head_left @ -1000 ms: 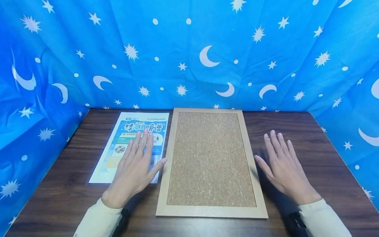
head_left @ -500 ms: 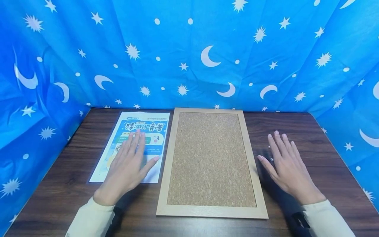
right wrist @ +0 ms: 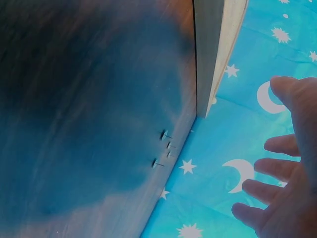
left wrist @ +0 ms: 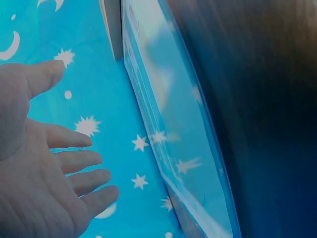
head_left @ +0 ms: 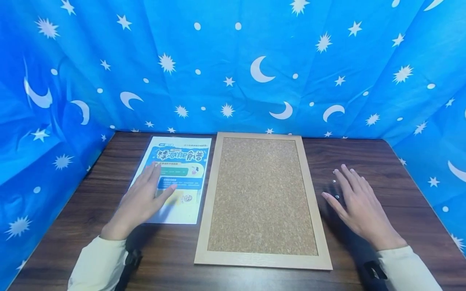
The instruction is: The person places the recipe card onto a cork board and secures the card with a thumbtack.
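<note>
Left hand [head_left: 140, 200] straight-fingered above printed sheet [head_left: 186, 210], right hand [head_left: 362, 208] straight-fingered beside thumbtacks [right wrist: 164, 135], framed corkboard [head_left: 262, 198] between them

A right hand [right wrist: 297, 183], fingers extended and thumb apart, hangs at 4 o'clock, well apart from a cluster of thumbtacks [right wrist: 165, 135] near center, toward 6 o'clock. The tacks sit on a dark tabletop [right wrist: 74, 124], shadowed toward 9 o'clock. A board [right wrist: 208, 54] shows its pale edge at 1 o'clock; star-and-moon blue cloth [right wrist: 237, 129] spreads behind at 3 o'clock.
</note>
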`<state>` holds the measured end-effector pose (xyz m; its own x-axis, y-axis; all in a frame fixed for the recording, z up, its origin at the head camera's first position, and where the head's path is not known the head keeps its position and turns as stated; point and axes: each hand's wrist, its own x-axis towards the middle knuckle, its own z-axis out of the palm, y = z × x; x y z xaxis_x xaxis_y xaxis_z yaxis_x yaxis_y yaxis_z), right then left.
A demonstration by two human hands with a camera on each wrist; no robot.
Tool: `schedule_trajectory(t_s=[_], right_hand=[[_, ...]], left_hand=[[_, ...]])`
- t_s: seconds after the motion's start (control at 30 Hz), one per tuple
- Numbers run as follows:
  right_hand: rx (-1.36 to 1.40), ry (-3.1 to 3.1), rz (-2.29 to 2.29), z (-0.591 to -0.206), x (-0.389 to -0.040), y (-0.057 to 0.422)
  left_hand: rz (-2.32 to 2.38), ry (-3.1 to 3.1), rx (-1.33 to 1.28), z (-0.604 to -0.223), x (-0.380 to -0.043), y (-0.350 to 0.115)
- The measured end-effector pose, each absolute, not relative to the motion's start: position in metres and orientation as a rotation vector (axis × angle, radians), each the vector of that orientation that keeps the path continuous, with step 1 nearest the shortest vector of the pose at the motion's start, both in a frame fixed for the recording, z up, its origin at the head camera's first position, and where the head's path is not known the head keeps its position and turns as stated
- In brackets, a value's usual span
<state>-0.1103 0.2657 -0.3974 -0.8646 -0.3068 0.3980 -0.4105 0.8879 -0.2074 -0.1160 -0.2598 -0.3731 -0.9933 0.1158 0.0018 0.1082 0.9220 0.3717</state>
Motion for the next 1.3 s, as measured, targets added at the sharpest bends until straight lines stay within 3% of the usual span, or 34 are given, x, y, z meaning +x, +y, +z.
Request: schedule_trajectory(t_s=[1.3], right_hand=[[0.232,-2.925,0.632,-0.413,-0.124,0.300]], left_hand=[[0.668,2.780,-0.490,-0.380,-0.161,-0.330]])
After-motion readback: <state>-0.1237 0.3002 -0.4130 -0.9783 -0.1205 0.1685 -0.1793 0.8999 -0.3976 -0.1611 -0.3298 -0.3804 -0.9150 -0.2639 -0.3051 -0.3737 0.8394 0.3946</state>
